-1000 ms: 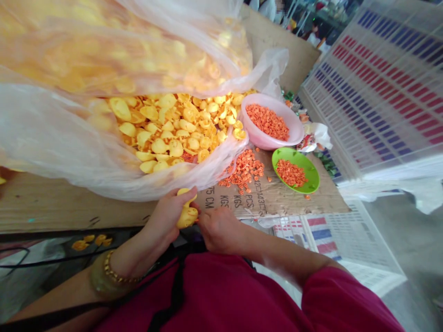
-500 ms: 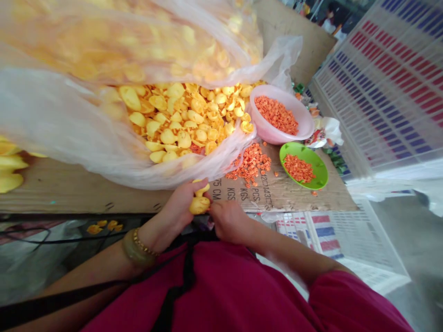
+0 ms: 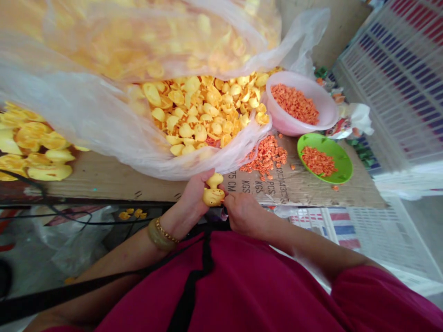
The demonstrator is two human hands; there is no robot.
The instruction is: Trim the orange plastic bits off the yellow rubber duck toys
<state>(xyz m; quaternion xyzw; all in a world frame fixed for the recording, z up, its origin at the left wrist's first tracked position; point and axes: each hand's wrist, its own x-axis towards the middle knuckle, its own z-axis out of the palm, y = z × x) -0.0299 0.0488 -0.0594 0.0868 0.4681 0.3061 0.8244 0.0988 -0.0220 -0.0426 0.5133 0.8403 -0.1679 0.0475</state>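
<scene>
The left hand (image 3: 194, 195) still grips a yellow toy (image 3: 213, 197), the right hand (image 3: 246, 212) beside it, its hold unclear, work seemingly unfinished.

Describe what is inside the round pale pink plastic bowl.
Many small orange pieces lie heaped in the round pale pink plastic bowl. The heap covers the bottom, so whatever lies beneath the top pieces cannot be seen.

Bright yellow pieces (image 3: 194, 115) fill a cloudy white bag (image 3: 145, 159) beside a pale pink bowl (image 3: 277, 122) and a lime-green dish (image 3: 342, 173), both holding orange bits. Black lettering marks brown cardboard (image 3: 159, 191); a magenta shirt (image 3: 263, 286) shows below. The blurred white crate (image 3: 380, 133) appears banded in red and blue.
</scene>
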